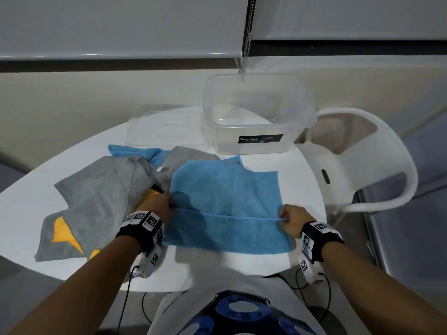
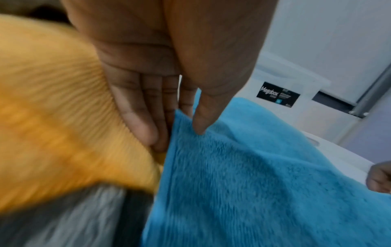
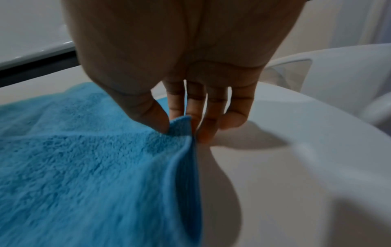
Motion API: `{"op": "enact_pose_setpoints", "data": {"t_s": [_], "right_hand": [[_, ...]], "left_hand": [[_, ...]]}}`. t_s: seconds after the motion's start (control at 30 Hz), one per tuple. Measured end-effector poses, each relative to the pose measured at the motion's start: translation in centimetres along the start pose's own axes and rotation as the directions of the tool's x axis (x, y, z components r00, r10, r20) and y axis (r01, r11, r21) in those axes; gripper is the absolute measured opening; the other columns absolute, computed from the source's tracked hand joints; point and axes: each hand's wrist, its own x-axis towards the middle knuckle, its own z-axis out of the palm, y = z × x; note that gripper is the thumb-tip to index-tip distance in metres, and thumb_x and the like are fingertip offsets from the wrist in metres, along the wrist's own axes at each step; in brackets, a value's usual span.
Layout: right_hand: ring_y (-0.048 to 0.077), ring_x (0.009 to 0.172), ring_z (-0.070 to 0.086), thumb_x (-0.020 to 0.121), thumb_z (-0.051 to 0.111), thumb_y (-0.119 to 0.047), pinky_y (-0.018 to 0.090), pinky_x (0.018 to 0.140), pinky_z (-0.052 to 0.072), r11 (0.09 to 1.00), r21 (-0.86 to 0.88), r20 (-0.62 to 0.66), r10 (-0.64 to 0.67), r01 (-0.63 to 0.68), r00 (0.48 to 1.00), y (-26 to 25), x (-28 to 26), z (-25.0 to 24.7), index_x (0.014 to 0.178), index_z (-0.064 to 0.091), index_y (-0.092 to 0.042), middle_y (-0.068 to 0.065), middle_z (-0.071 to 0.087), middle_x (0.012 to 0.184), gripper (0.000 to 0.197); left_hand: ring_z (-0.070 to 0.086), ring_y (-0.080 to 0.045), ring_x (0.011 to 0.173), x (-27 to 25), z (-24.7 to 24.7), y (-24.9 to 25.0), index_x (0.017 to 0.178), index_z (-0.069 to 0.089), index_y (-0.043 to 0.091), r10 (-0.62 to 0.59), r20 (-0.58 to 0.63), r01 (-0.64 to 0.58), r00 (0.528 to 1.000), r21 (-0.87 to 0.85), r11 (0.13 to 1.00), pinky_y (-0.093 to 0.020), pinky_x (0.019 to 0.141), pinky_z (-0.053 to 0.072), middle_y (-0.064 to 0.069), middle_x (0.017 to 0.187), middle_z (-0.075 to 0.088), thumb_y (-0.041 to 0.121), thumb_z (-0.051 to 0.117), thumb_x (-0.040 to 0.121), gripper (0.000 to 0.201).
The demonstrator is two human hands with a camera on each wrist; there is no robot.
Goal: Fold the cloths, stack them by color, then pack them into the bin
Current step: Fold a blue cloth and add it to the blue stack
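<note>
A blue cloth [image 1: 225, 189] lies spread on the white round table [image 1: 304, 170], its near part raised into a fold. My left hand [image 1: 164, 204] pinches its left corner [image 2: 182, 123] between thumb and fingers. My right hand [image 1: 289, 217] pinches the right corner [image 3: 180, 123] the same way. To the left lies a heap of grey cloths [image 1: 96, 197] with orange cloth [image 1: 63, 232] showing beneath and another blue cloth [image 1: 135, 152] behind. The clear bin [image 1: 256, 112] stands open and empty at the table's far side.
A clear lid [image 1: 167, 129] lies left of the bin. A white plastic chair [image 1: 362, 160] stands to the right of the table. A bead chain [image 1: 245, 44] hangs over the bin. Bare table shows right of the blue cloth and along the near edge.
</note>
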Motion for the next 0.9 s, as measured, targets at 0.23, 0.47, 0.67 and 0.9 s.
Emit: {"op": "enact_pose_setpoints", "data": {"t_s": [0.23,0.47,0.67,0.9], "right_hand": [[0.023,0.099,0.057,0.083,0.060,-0.022,0.031,0.088,0.048,0.995,-0.072,-0.075,-0.078,0.072,0.994,-2.0,4.7,-3.4,0.108,0.058,-0.018,0.005,0.060,0.109,0.025],[0.031,0.127,0.040,0.086,0.059,-0.020,0.040,0.104,0.040,0.980,-0.158,-0.030,-0.129,0.123,0.991,-3.8,9.0,-4.7,0.139,0.041,-0.022,0.004,0.042,0.145,0.056],[0.029,0.142,0.022,0.088,0.048,-0.014,0.047,0.112,0.025,0.959,-0.273,0.115,-0.053,0.083,0.992,-4.9,11.0,-4.7,0.154,0.010,-0.026,-0.001,0.022,0.159,0.077],[0.029,0.124,0.036,0.083,0.050,-0.019,0.044,0.096,0.028,0.895,-0.437,0.077,-0.064,0.092,0.995,-4.8,11.8,-5.5,0.133,0.046,-0.036,0.002,0.047,0.134,0.053]], "left_hand": [[0.056,-0.034,0.104,4.2,-4.1,3.3,0.107,0.057,0.013,0.044,-0.133,-0.053,0.990,-0.061,0.997,-0.040,0.085,0.046,-0.012,0.115,0.054,0.016,0.051,0.087,0.021],[0.042,-0.032,0.127,9.4,-5.4,4.6,0.141,0.038,0.027,0.061,0.059,-0.067,0.996,0.098,0.993,-0.047,0.106,0.035,-0.001,0.147,0.040,0.011,0.045,0.089,0.054],[0.032,-0.032,0.130,11.0,-4.9,4.5,0.141,0.031,0.043,0.032,0.194,-0.075,0.980,0.218,0.973,-0.051,0.104,0.028,0.001,0.143,0.042,0.023,0.036,0.094,0.052],[0.050,-0.028,0.115,11.2,-5.6,4.5,0.111,0.061,0.022,0.094,-0.002,-0.093,0.996,0.137,0.986,-0.043,0.095,0.042,-0.004,0.121,0.058,0.032,0.059,0.086,0.027]]}}
